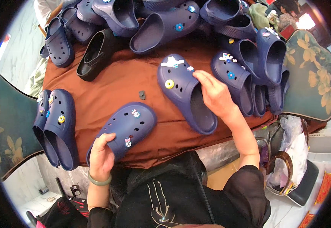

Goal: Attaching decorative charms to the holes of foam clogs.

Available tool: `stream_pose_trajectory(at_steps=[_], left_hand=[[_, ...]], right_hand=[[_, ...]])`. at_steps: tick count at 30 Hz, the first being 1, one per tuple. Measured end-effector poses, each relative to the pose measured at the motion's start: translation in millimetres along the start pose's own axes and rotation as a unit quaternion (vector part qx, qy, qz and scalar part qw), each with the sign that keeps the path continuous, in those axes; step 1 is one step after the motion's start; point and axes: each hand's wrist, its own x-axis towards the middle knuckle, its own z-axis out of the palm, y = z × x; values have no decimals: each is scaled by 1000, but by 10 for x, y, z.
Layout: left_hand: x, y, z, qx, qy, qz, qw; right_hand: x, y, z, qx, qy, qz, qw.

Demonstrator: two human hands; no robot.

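Note:
My left hand (101, 157) grips the heel end of a navy clog (116, 129), thumb on top; two lollipop-shaped charms sit in its holes. To the right, a second navy clog (203, 110) lies on the brown cloth with its toe pointing away. It bears a white character charm (172, 62) and a yellow ring charm (169, 84). My right hand (215, 93) reaches over this clog's opening, fingertips drawn together at the upper's edge beside a small pinkish charm (190, 69). What lies between those fingertips is hidden.
A brown cloth (135, 72) covers the table. Several navy clogs crowd its far side, with a black clog (95, 55) among them. Decorated pairs stand at left (61, 131) and right (232, 81). A small dark piece (142, 95) lies mid-table. Floral chair backs (310, 72) flank the table.

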Motion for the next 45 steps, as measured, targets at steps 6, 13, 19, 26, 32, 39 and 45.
stream_pose_trajectory(at_steps=[6,13,19,26,32,39,45], left_hand=[[-124,-27,287,81,37,79,993],[-83,-79,215,-23,-24,73,997],[-176,-116,126,-36,-55,69,995],[-543,-70,124,-29,-23,80,996],[-261,-107,68,0,-72,87,994],[-122,-96,-14,-37,-120,84,988],[-133,-133,-37,-43,-124,107,986]], right_hand=[[213,422,89,-99,28,39,994],[242,69,-60,-132,81,11,988],[230,-660,101,41,-22,-50,998],[446,-709,683,141,-110,-25,984],[679,-687,1044,182,-197,94,959],[644,-640,1093,242,-197,158,937],[801,-1223,736,449,-148,229,851]])
